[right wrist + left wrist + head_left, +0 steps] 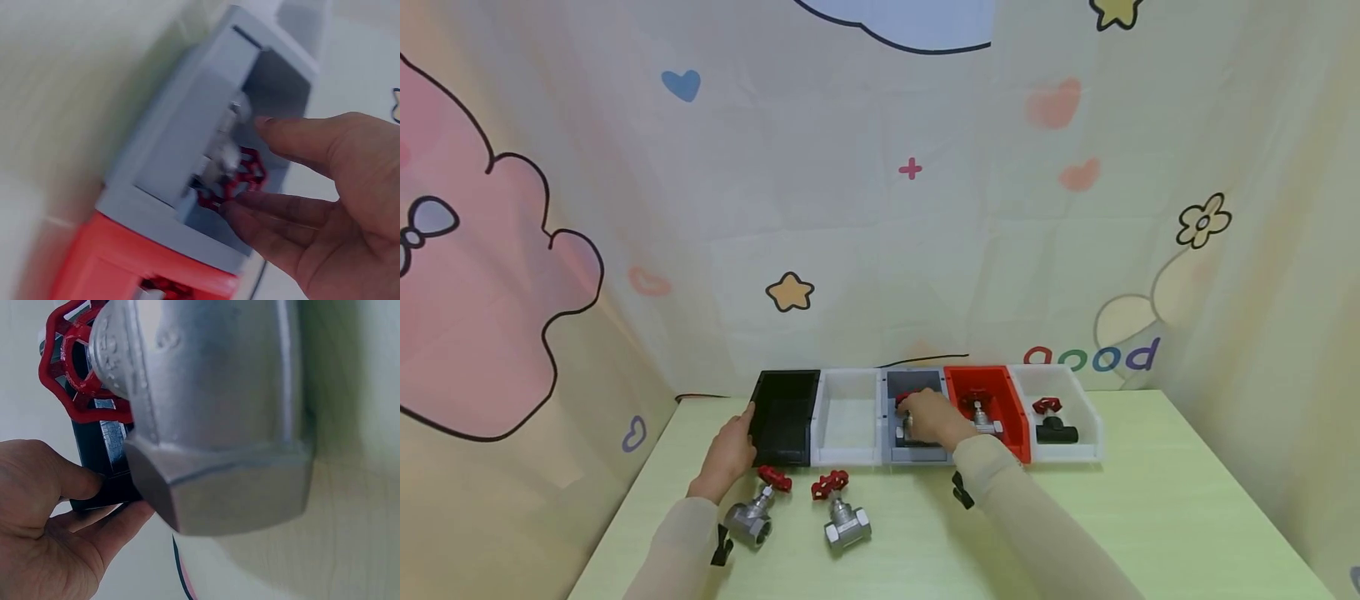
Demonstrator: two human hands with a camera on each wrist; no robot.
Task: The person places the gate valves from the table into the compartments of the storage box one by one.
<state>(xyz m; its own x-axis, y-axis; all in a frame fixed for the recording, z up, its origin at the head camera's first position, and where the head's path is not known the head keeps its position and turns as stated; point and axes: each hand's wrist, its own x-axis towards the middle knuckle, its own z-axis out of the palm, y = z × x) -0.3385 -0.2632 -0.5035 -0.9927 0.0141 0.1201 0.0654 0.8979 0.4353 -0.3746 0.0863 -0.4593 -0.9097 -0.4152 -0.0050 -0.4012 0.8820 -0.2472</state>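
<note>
My left hand [727, 450] grips the left wall of a black bin [785, 421], thumb on the rim and fingers outside, as the left wrist view shows. My right hand [934, 417] reaches into a grey bin [169, 119]. In there lies a metal valve with a red handwheel [253, 170]; my fingertips are at the wheel, my thumb apart on the other side. A metal gate valve [749, 520] with a red handwheel lies beside my left wrist and looms large in the left wrist view. Another such valve [847, 527] lies to its right.
Between the black and grey bins stands a white bin [848, 457]. To the right, a red bin [1017, 408] holds a red-wheeled metal valve [981, 417]. The end white bin [1093, 429] holds a black-bodied valve [1057, 431]. A printed curtain [880, 208] hangs behind the table.
</note>
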